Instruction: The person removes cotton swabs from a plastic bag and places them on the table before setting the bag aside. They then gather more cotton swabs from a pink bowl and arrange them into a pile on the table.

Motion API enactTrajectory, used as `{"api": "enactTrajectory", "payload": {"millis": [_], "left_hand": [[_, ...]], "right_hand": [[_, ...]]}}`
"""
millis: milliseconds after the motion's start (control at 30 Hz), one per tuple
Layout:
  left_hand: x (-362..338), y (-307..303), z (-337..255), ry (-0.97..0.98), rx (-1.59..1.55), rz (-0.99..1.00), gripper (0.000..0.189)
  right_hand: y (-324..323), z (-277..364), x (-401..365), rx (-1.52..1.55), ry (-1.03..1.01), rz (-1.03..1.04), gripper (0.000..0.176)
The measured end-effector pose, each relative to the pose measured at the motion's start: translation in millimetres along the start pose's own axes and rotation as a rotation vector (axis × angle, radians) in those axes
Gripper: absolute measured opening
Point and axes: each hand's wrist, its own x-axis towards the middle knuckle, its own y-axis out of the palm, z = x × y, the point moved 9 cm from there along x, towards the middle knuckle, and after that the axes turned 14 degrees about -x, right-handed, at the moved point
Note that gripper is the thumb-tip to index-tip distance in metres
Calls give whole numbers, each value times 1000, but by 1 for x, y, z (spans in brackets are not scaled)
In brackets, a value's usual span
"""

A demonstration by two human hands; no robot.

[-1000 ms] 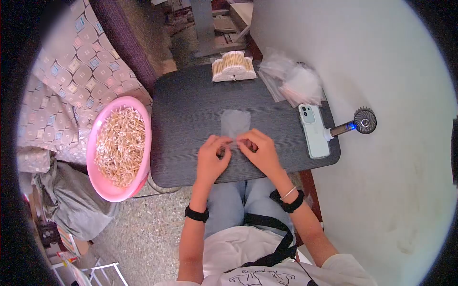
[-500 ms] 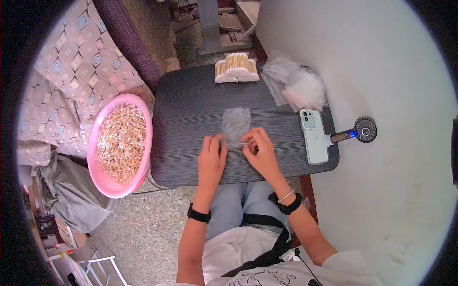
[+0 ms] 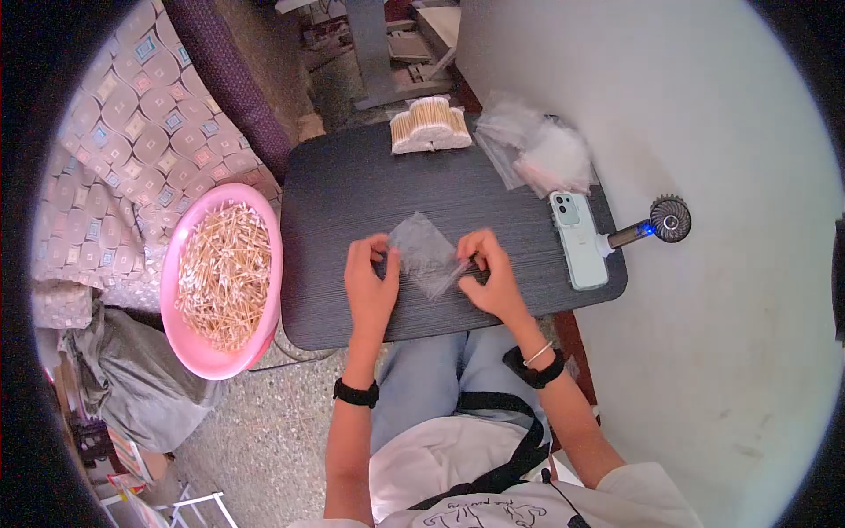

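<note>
A small clear plastic bag (image 3: 422,251) is held tilted just above the dark wood-grain table (image 3: 352,189). My left hand (image 3: 370,286) pinches its left corner and my right hand (image 3: 493,277) pinches its lower right edge. Both hands are over the table's near edge, above my lap.
A pink basin (image 3: 224,282) full of cotton swabs stands to the left of the table. Bundles of cotton swabs (image 3: 429,125) lie at the far edge, a heap of clear bags (image 3: 537,150) at the far right. A phone (image 3: 576,239) and a small handheld fan (image 3: 660,220) lie at the right.
The bag lay flat on the table with both hands at its near edge. Now it is lifted and turned at an angle, and my left hand has shifted left.
</note>
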Motion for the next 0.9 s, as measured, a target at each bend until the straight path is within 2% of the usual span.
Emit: {"api": "enactTrajectory", "payload": {"millis": [67, 133, 233, 333, 533, 633, 733, 900], "left_hand": [[6, 1, 4, -34, 20, 36, 30], [12, 4, 8, -88, 37, 33, 35], [15, 0, 11, 2, 109, -131, 37], [17, 17, -1, 230, 333, 2, 30], [16, 21, 5, 45, 110, 209, 17], [15, 21, -3, 99, 10, 220, 16], [16, 18, 18, -146, -273, 143, 16], [14, 13, 31, -221, -441, 77, 18]], "right_hand": [[-1, -26, -1, 157, 121, -86, 19], [0, -26, 4, -1, 168, -147, 18], [5, -14, 11, -270, 187, -105, 28], [14, -15, 20, -357, 163, -58, 32], [25, -27, 35, -411, 180, 62, 23], [25, -23, 34, -369, 137, 77, 20], [18, -21, 32, -286, 123, 40, 18], [15, -19, 32, -125, 61, -30, 15]]}}
